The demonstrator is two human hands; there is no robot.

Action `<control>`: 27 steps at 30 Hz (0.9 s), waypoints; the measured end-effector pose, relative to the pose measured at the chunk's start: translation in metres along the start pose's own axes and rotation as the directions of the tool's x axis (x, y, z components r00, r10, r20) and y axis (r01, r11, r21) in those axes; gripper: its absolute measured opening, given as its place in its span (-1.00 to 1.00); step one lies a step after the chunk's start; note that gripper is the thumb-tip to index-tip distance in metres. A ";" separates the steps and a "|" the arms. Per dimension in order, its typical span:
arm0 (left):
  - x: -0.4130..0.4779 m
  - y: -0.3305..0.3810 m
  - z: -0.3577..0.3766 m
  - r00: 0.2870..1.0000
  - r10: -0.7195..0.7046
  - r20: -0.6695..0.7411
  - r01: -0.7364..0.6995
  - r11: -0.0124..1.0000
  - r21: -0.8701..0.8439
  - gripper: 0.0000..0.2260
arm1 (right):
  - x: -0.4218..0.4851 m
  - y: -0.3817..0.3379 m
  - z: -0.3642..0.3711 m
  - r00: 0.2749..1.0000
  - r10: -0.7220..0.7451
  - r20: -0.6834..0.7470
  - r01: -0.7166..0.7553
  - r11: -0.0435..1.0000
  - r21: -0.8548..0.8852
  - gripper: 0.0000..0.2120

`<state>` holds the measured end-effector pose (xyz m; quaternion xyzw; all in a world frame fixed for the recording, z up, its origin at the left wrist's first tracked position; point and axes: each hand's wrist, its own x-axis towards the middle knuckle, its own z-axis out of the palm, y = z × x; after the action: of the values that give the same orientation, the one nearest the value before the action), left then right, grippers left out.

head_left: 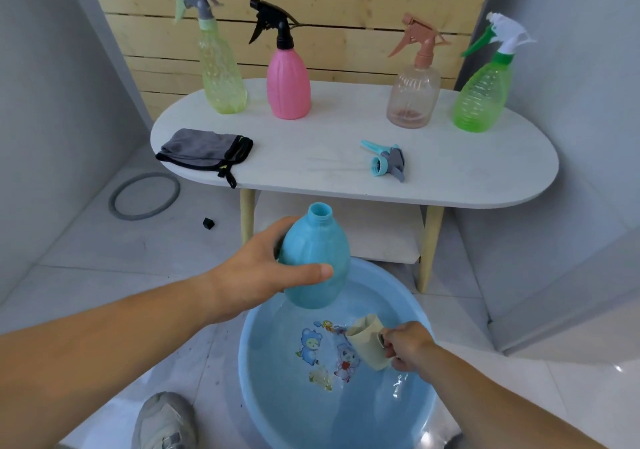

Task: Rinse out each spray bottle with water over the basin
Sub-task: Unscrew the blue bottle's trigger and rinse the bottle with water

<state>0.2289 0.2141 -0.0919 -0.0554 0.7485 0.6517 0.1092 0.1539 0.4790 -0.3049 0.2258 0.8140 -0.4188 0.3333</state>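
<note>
Left hand [263, 275] gripping capless blue bottle [313, 261], above basin [408, 410]

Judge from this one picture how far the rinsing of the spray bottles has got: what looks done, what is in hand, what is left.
Done: the blue trigger head is unscrewed and lies on the white table.
In hand: the left hand holds the open blue bottle over the basin; the right hand dips a beige cup there.
Left: the yellow-green, pink, clear peach and green bottles stand capped.
</note>
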 end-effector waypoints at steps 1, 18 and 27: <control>-0.001 0.000 0.001 1.000 0.003 -0.004 -0.003 1.000 -0.002 -0.30 | -0.001 0.002 0.000 1.000 0.002 -0.001 -0.002 1.000 -0.002 -0.77; -0.003 0.015 -0.012 0.999 0.021 0.037 -0.022 1.000 0.022 -0.38 | -0.076 -0.081 -0.041 0.869 -0.475 0.142 0.471 0.880 0.062 -0.73; -0.014 0.041 -0.038 0.993 0.112 -0.039 -0.111 0.993 0.032 -0.32 | -0.183 -0.140 -0.116 0.729 -0.683 0.043 0.671 0.726 0.150 -0.71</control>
<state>0.2299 0.1812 -0.0444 -0.0252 0.7622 0.6442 0.0583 0.1457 0.4823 -0.0471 -0.0867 0.7956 -0.5717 0.1809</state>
